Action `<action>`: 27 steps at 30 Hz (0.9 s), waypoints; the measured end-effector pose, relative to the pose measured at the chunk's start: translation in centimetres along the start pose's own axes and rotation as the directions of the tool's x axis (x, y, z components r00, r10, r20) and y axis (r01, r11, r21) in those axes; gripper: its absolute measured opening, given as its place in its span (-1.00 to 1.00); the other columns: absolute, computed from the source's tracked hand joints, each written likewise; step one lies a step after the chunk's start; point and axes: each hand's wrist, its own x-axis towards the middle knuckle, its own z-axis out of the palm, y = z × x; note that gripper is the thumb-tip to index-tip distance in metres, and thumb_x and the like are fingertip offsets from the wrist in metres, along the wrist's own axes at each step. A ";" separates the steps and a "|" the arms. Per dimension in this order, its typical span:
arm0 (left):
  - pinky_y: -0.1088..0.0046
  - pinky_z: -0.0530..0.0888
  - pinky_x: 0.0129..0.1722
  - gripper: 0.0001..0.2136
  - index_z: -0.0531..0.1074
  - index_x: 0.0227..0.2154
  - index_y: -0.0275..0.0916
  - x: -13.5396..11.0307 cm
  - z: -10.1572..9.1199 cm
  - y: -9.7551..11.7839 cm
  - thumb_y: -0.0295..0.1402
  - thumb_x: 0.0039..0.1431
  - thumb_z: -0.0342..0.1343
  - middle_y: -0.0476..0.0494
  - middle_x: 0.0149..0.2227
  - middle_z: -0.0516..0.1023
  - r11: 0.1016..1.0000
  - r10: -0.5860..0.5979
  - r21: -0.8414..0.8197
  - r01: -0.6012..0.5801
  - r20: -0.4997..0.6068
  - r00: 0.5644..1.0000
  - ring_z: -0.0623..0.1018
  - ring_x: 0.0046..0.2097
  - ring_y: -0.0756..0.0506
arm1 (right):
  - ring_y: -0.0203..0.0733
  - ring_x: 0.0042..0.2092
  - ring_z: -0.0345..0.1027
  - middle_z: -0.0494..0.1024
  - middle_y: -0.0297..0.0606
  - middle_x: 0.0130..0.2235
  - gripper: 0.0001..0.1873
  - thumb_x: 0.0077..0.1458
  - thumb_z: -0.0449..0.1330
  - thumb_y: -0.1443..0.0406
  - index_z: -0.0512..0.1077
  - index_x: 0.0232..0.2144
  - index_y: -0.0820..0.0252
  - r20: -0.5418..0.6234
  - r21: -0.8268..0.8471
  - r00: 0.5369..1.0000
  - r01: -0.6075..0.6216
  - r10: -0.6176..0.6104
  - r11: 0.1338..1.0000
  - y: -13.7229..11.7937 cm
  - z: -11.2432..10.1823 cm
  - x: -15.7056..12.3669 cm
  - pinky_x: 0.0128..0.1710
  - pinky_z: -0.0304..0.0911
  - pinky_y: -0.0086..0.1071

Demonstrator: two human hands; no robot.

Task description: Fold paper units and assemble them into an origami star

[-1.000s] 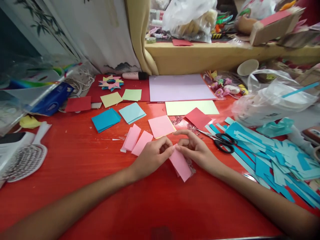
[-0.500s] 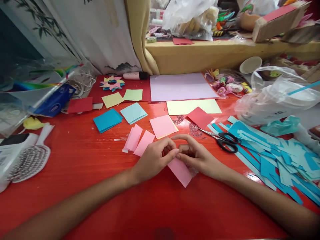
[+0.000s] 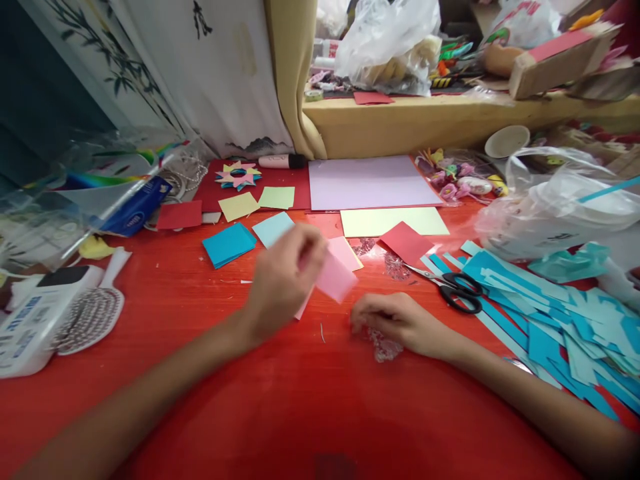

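Observation:
My left hand (image 3: 287, 277) is raised over the table, thumb and fingers pinched on a small pink paper piece (image 3: 336, 279) that hangs to its right, slightly blurred. Beneath that hand, the edge of another pink paper slip (image 3: 303, 305) shows; the rest is hidden. My right hand (image 3: 400, 323) rests low on the table, its fingers loosely curled, with no paper visible in them. Behind the held piece lies a pink paper square (image 3: 345, 252) on a yellowish one. A thin pale sliver (image 3: 323, 333) lies between the hands.
Black-handled scissors (image 3: 457, 290) and a heap of blue paper strips (image 3: 560, 313) lie to the right. Blue squares (image 3: 229, 245), yellow-green squares (image 3: 277, 197) and a paper star ring (image 3: 238, 175) sit behind. A hairbrush (image 3: 95, 320) is at left.
My hands have come apart. My left hand has moved left and up with the pink paper; my right hand has stayed low on the table. The view has shifted slightly.

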 end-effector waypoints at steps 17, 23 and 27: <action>0.42 0.36 -0.27 -0.80 0.45 -0.27 -0.22 5.8 -7.4 -7.6 -0.34 0.13 -0.05 -0.12 -0.18 0.51 0.821 -0.368 0.562 0.099 0.390 0.844 0.47 -0.19 -0.11 | -0.36 -0.47 0.28 0.47 -0.27 -0.35 -0.77 0.24 -0.05 0.25 0.38 -0.28 0.19 -0.005 -0.100 0.992 -0.130 0.130 0.986 0.2 0.2 0.2 -0.48 0.20 -0.47; 0.33 0.38 -0.09 -0.64 0.27 0.00 -0.30 2.8 -1.6 -5.0 -0.23 0.20 -0.05 -0.21 0.07 0.37 0.841 -0.036 0.477 -0.255 0.521 0.853 0.42 0.00 -0.16 | -0.35 -0.41 0.31 0.49 -0.29 -0.36 -0.79 0.22 -0.04 0.33 0.39 -0.28 0.20 -0.015 -0.148 0.995 -0.100 0.099 0.984 0.0 0.2 0.3 -0.43 0.20 -0.49; 0.32 0.42 -0.13 -0.57 0.24 0.03 -0.33 0.9 0.6 -4.7 -0.18 0.17 0.02 -0.28 0.11 0.35 0.774 0.029 0.467 -0.428 0.649 0.761 0.40 0.06 -0.20 | -0.34 -0.37 0.33 0.50 -0.29 -0.35 -0.80 0.21 -0.04 0.36 0.40 -0.27 0.20 -0.024 -0.166 0.997 -0.071 0.068 0.984 0.0 0.2 0.2 -0.39 0.21 -0.50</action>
